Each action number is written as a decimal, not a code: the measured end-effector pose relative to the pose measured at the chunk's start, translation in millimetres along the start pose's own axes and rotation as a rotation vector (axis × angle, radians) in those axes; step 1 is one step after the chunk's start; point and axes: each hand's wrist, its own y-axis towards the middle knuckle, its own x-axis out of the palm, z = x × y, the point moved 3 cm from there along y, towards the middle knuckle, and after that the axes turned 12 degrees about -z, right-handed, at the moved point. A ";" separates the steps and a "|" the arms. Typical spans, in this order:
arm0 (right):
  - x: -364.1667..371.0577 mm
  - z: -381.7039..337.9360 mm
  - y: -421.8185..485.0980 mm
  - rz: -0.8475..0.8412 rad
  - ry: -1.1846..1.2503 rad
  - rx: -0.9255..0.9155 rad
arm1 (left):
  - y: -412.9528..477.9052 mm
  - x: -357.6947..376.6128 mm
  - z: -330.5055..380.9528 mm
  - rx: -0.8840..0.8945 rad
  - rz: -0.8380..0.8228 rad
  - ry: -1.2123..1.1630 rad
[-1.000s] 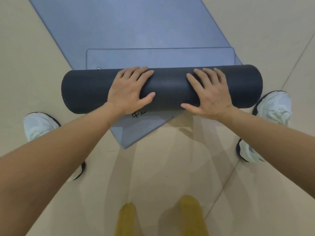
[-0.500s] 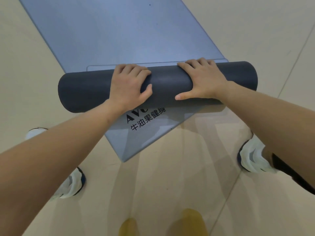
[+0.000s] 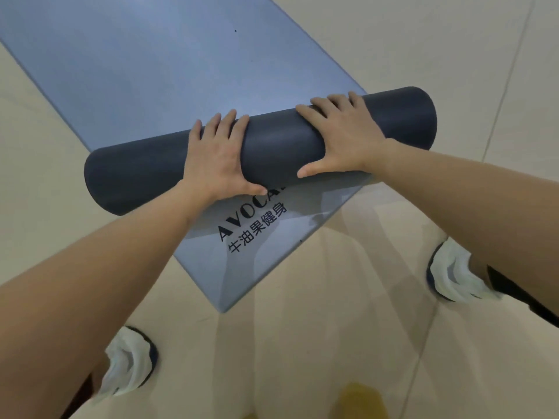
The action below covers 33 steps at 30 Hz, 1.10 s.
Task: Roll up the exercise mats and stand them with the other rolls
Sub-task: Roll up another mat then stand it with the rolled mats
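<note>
A pale beige floor (image 3: 393, 297) with thin seams fills the view from above. A blue exercise mat (image 3: 145, 65) is spread flat on it, printed with black lettering (image 3: 254, 225) near its closest corner. Across this mat a dark rolled mat (image 3: 272, 146) is lain at a slant. The left hand (image 3: 217, 158) and right hand (image 3: 341, 137) are pressed on top of the roll, palms flat and fingers spread wide rather than closed around it, probably so the roll is kept tight and even. Part of the lettering is hidden under the roll. White shoes (image 3: 453, 276) are partly cut off by the forearms. The other rolls are not seen.
</note>
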 end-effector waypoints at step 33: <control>75.3 -109.4 -162.0 -0.527 0.235 -0.061 | -176.5 60.2 51.4 0.140 -0.378 -0.020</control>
